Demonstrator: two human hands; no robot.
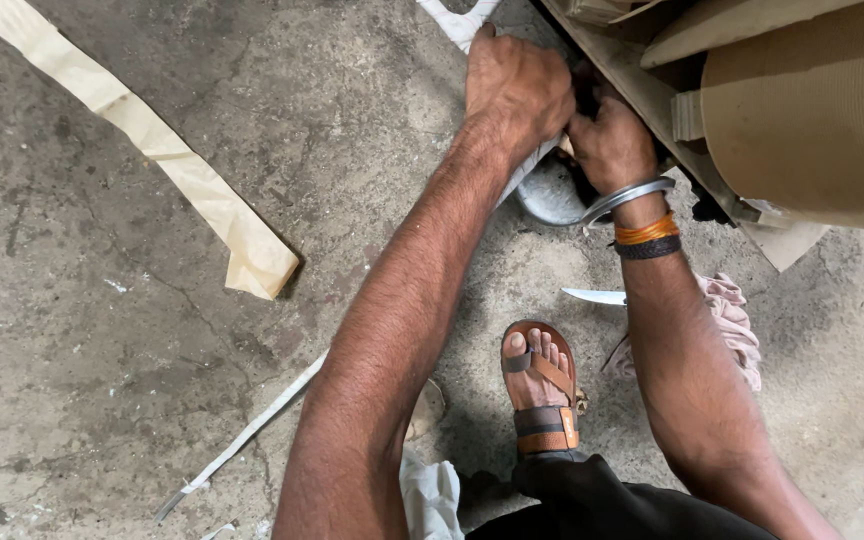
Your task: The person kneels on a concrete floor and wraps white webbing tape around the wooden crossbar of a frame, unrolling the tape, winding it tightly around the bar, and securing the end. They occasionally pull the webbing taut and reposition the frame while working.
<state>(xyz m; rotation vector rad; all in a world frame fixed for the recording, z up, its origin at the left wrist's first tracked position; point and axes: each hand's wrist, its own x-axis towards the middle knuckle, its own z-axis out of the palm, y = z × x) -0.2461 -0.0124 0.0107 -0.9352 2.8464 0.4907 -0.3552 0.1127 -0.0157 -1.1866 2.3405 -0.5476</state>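
Head view, looking straight down at a concrete floor (102,330). Both arms reach forward to the underside edge of a stack of brown cardboard (812,110) at top right

Left hand (517,85): knuckles up, fingers curled down over a pale grey-white sheet (457,20) that runs from the top edge of view down beneath the hand. Clenched on the sheet, as far as can be seen; fingertips hidden

Right hand (607,140): just beside the left, touching or nearly so, pushed into the dark gap under the cardboard. Fingers hidden in shadow, so cannot tell whether it grips anything. Wrist carries a metal bangle (627,197) plus orange and black threads (646,238)

Key relation: the sheet lies directly under and ahead of the left hand, long axis running away from the body toward the top of view; left hand is the nearer one, right hand sits to its side at the cardboard edge

Around: curved grey metal piece (547,197) on the floor below the hands; long tan paper strip (142,135) lying diagonally at upper left; thin white strip (247,432) lower centre; pinkish rag (737,320) at right; sandalled foot (540,385) between the arms
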